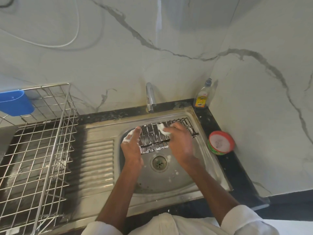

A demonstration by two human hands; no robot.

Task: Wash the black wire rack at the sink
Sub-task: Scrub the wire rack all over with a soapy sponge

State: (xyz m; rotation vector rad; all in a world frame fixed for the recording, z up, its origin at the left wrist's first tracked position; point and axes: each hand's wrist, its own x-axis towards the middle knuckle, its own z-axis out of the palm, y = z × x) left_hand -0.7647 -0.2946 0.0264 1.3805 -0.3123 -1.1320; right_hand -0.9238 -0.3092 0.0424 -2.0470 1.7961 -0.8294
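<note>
A steel dish rack (39, 150) with a blue holder (16, 102) stands left; a soap bottle (202, 95) and a red tub (221, 142) sit on the dark worktop (237, 170) at right.

The 2 hands, left (131, 146) and right (180, 143), hide part of the black wire rack (155, 138). The steel dish rack (37, 158) and blue holder (16, 103) are cut off at the left edge. The bottle (202, 95) label is too small to read.

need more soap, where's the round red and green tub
In the head view, the round red and green tub sits on the black counter, right of the steel sink.

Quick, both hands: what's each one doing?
Left hand: open, soapy, steadying the black wire rack.
Right hand: gripping a sudsy white scrubber on the rack.
</note>
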